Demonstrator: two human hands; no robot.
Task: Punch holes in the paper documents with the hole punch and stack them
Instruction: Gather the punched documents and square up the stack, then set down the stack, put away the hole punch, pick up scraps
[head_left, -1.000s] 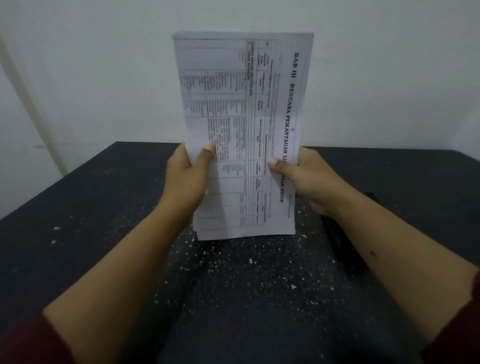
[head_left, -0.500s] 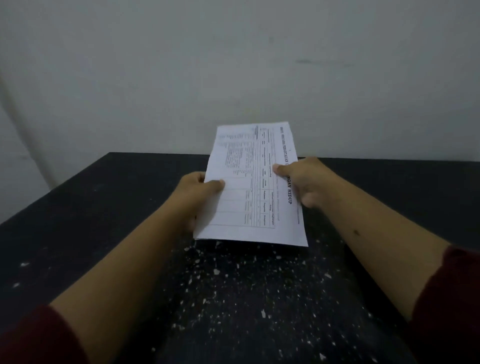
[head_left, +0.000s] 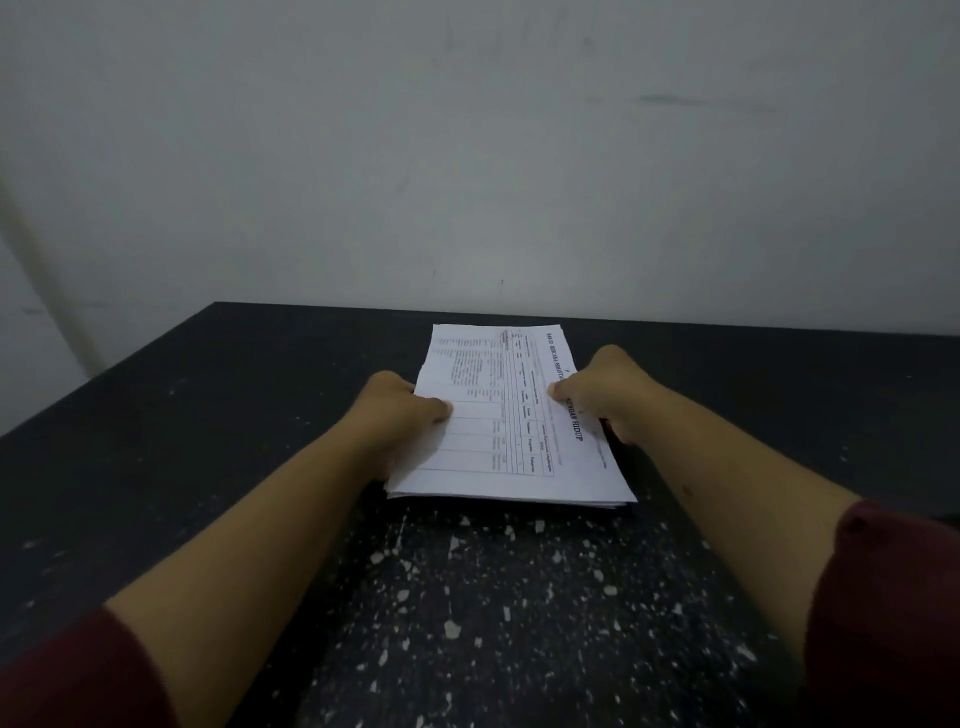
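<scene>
A stack of printed paper documents (head_left: 498, 415) with tables and a sideways heading lies flat on the black table (head_left: 208, 405), near its far edge. My left hand (head_left: 400, 410) grips the stack's left edge, thumb on top of the sheets. On the right edge my right hand (head_left: 602, 392) holds the stack, thumb pressed on the top page. The hole punch is hidden from view.
Small white paper bits (head_left: 493, 582) are scattered over the table in front of the stack. A plain pale wall (head_left: 467, 156) rises directly behind the table's far edge. Dark red sleeves cover both my upper forearms.
The stack was held upright in both hands a second ago; it has been lowered and now lies flat on the table, both hands still on its edges.
</scene>
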